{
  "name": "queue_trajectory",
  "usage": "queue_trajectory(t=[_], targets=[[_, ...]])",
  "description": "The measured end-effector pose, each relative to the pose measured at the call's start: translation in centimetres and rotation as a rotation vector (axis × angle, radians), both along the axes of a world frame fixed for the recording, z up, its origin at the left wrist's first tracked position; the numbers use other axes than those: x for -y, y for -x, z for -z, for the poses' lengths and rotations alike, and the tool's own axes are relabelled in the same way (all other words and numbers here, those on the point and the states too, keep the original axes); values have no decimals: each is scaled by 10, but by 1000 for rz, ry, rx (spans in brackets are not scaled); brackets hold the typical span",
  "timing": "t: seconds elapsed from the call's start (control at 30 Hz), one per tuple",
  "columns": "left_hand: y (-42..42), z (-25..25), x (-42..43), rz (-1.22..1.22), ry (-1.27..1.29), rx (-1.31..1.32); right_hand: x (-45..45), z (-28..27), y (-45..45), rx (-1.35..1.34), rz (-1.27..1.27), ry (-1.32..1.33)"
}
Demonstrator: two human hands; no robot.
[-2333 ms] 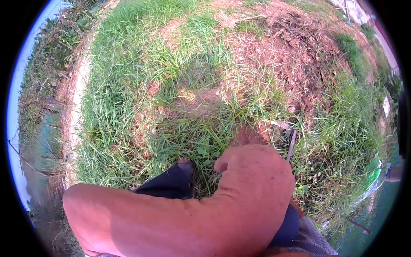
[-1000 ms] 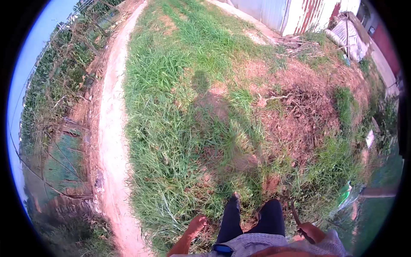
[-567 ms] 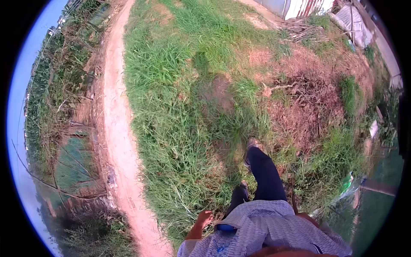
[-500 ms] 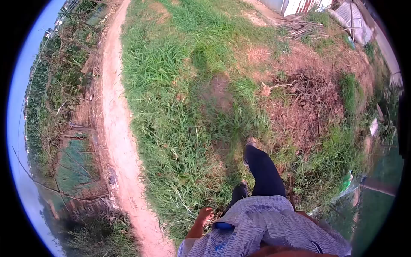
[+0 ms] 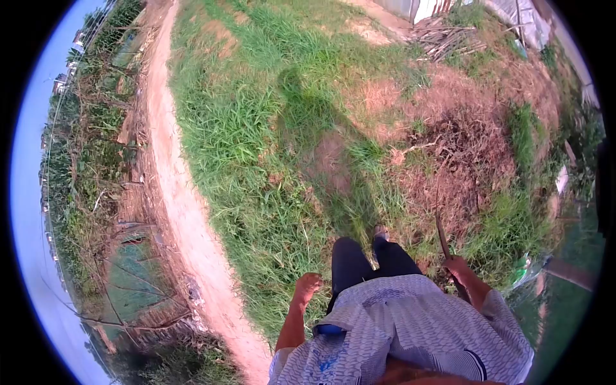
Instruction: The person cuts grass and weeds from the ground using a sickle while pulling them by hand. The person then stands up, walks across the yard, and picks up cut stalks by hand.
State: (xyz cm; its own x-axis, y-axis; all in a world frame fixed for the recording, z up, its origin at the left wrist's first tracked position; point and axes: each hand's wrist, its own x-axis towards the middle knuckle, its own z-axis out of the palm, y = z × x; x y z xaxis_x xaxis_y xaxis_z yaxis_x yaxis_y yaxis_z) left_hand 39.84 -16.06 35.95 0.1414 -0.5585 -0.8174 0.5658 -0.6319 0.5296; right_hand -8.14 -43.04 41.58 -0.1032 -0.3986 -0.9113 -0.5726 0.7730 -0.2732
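My right hand (image 5: 457, 266) is wrapped round a long, thin, dark stick (image 5: 443, 239) at the lower right. The stick's far part tapers away over the dry brown grass, and its near part runs back beside my shirt. On the other side my left hand (image 5: 309, 285) hangs in front of my hip with its fingers curled in. Nothing shows in it, and green grass (image 5: 273, 269) lies below. My dark-trousered legs (image 5: 359, 256) stand between the two hands, with one shoe (image 5: 381, 231) visible on the grass.
A pale dirt path (image 5: 183, 205) runs along the left. Beyond it are shrubs and a green net (image 5: 131, 276). At right lies a heap of dry brush (image 5: 462, 144); cut sticks (image 5: 446, 42) are piled farther off. A plastic bag (image 5: 521, 269) is near a fence post.
My right hand has come into view with the stick. My left hand has risen and its fingers have curled. My legs have shifted in a step, and the ground view has moved slightly.
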Motion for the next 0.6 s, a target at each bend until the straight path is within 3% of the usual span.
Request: queue_trajectory(t=[0.07, 0.1, 0.13, 0.17, 0.27, 0.3, 0.33, 0.37, 0.43, 0.5, 0.53, 0.57, 0.6], targets=[[-6, -16, 17, 69, -175, 232, 36, -25, -38, 168, 116, -61], [-7, -22, 22, -59, -237, 174, 47, -27, -50, 170, 113, -60], [-13, -11, 10, -61, -241, 175, 57, -25, -63, 148, 96, -51], [-20, 18, -15, 106, -94, 259, 67, -24, -77, 126, 79, -41], [-29, -4, 1, -5, -122, 226, 84, -12, -107, 90, 53, -23], [-43, 63, -31, 367, -55, 500, 86, -11, -119, 60, 30, 11], [-60, 55, -8, 691, 1, 826, 92, -11, -140, 60, 38, 25], [-79, 68, -24, 632, -37, 705, 95, -13, -157, -27, 51, -27], [-128, 29, 22, 631, -220, 563, 93, -17, -183, -132, 60, -83], [-172, -27, 93, 716, -344, 576, 102, 0, -209, -182, -121, -93], [-196, -54, 128, 523, -228, 447, 104, 0, -222, -196, -56, -75], [-223, -35, 129, 237, -223, 252, 104, -6, -237, -187, -61, -86], [-251, -14, 133, 271, -101, 389, 106, -17, -249, -179, -58, -91]])
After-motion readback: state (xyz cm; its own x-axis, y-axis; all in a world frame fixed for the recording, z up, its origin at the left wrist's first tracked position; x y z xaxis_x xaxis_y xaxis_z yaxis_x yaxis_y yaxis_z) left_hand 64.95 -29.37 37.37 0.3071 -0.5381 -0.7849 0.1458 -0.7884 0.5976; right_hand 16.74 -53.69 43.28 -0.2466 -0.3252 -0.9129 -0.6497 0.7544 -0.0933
